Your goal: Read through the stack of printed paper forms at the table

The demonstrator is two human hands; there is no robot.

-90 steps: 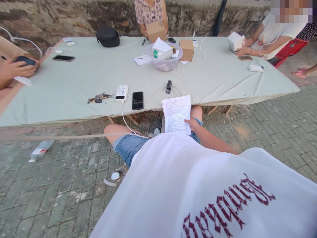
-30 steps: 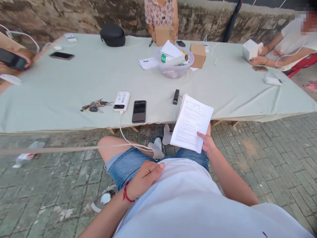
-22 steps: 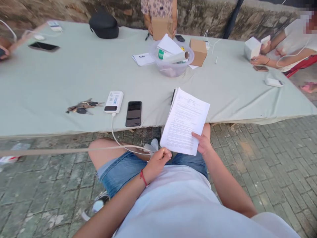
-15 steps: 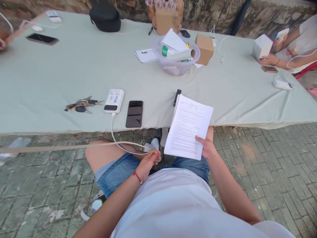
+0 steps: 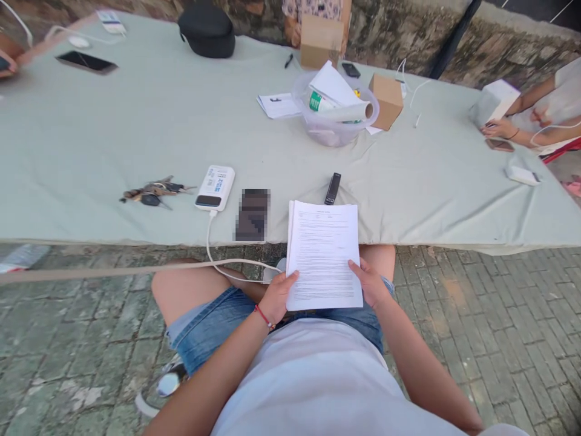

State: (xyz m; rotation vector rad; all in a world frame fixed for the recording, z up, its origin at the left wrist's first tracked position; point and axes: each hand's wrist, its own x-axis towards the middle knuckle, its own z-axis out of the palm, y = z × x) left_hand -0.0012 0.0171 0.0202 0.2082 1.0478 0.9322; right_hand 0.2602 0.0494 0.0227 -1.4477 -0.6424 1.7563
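Note:
I sit at a long table covered with a pale green cloth (image 5: 113, 145). Both hands hold a stapled stack of printed paper (image 5: 323, 251) above my lap. My left hand (image 5: 280, 295), with a red string at the wrist, grips its lower left edge. My right hand (image 5: 370, 283) grips the lower right edge. Just beyond the paper on the cloth lie a small black stapler (image 5: 333, 188), a dark phone (image 5: 252, 214), a white power bank (image 5: 215, 188) with a white cable (image 5: 227, 263) running to my lap, and a bunch of keys (image 5: 152, 192).
A clear plastic bowl (image 5: 334, 112) with rolls and paper stands mid-table beside cardboard boxes (image 5: 385, 100). A black case (image 5: 206, 30) sits far left. Other people sit across and at both ends, one holding a white box (image 5: 494, 102). Brick paving lies underfoot, a bottle (image 5: 20, 257) at left.
My left hand rose from my lap and took the paper's lower left edge. The stack swung from a tilt at the right to straight in front of me.

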